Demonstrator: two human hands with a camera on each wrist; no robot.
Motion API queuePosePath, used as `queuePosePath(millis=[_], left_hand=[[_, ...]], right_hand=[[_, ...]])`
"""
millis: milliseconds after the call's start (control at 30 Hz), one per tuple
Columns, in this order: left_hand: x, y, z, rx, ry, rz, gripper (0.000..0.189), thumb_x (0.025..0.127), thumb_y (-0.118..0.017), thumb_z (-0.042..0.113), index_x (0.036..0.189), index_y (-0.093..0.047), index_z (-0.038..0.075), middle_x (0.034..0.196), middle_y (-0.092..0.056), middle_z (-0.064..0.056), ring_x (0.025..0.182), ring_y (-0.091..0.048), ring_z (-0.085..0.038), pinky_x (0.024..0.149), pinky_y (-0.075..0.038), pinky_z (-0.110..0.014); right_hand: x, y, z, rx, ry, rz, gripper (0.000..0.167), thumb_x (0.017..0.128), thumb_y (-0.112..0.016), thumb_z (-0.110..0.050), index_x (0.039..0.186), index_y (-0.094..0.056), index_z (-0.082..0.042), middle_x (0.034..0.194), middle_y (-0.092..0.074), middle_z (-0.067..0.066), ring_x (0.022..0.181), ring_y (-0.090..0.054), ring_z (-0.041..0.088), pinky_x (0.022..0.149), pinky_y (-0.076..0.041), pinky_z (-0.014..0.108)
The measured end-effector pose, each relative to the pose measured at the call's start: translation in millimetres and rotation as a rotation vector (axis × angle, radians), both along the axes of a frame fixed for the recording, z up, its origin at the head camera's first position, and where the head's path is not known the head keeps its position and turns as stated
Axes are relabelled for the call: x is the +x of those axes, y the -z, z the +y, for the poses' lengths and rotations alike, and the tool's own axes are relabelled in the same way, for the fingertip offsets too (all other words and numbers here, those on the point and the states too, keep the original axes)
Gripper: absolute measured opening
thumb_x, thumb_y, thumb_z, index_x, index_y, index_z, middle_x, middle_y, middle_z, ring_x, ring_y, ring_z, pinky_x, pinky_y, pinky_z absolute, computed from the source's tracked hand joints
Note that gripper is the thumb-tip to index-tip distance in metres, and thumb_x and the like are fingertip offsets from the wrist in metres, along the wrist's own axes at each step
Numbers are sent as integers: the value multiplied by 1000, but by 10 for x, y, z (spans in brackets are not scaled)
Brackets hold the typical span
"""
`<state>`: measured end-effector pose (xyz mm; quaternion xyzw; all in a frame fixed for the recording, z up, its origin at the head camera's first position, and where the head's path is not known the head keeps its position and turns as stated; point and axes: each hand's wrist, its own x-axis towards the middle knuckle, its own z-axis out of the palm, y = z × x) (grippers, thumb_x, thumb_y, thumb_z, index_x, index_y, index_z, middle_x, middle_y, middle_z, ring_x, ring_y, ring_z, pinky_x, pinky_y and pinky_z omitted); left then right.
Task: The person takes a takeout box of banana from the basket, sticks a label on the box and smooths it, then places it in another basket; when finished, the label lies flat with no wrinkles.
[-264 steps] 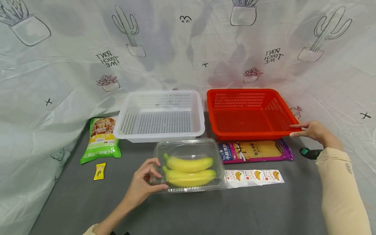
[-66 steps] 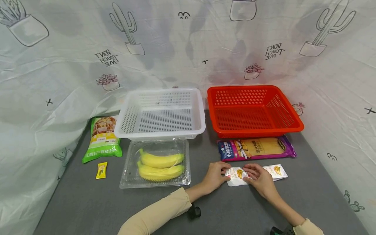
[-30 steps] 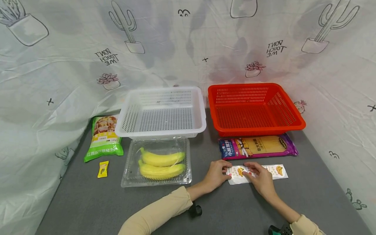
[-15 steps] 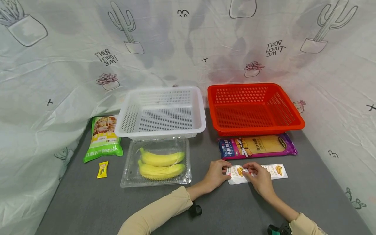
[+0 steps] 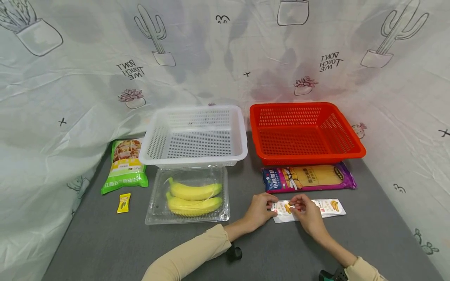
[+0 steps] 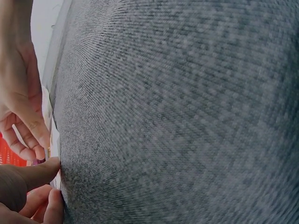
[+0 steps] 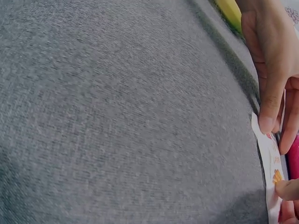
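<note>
A white strip of stickers (image 5: 329, 207) printed with bananas lies flat on the grey table, in front of a purple noodle packet. My left hand (image 5: 258, 211) holds the strip's left end with thumb and fingers; in the right wrist view its thumb (image 7: 268, 116) lies on the strip's end. Close to its right, my right hand (image 5: 310, 217) has thumb and fingertips together on a banana sticker (image 7: 277, 176), and hides part of the strip. Whether that sticker's edge is lifted cannot be told. To the left, a clear lidded box (image 5: 152, 210) contains two bananas (image 5: 195, 207).
Behind the box stands a white basket (image 5: 193, 160), with a red basket (image 5: 313, 159) to its right. The noodle packet (image 5: 309, 177) lies before the red one. A green food bag (image 5: 124, 168) and a small yellow packet (image 5: 124, 203) lie at the left.
Earlier, my left hand held the clear box and my right hand the red basket; the box now sits further left. Lately both hands stay at the strip, the right fingertips drawing closer together.
</note>
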<state>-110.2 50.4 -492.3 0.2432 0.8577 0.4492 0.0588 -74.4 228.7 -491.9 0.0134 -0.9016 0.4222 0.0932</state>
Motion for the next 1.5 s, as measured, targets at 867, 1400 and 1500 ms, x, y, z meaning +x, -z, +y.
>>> queuePosePath(millis=[867, 1400, 1500], left_hand=[[-2, -25, -4, 8, 1, -25, 30, 71, -81, -3, 100, -71, -3, 95, -66, -8, 77, -55, -4, 65, -46, -9], [-2, -24, -11, 7, 1, -17, 31, 72, -81, -3, 101, -71, -3, 100, -67, -8, 82, -59, -7, 68, -47, -8], [-3, -22, -11, 1, 0, -13, 31, 72, -81, -3, 101, -71, -3, 98, -67, -8, 80, -57, -6, 66, -45, -8]], right_hand=[[115, 113, -3, 86, 123, 52, 33, 74, -81, -2, 104, -68, 5, 102, -66, 19, 96, -60, 31, 77, -43, 29], [104, 67, -45, -12, 90, 33, 18, 77, -74, 6, 93, -65, 2, 85, -65, 10, 72, -51, 6, 64, -41, 16], [95, 64, -49, -26, 102, 18, 19, 77, -74, 7, 91, -62, 2, 84, -63, 10, 72, -50, 6, 63, -40, 16]])
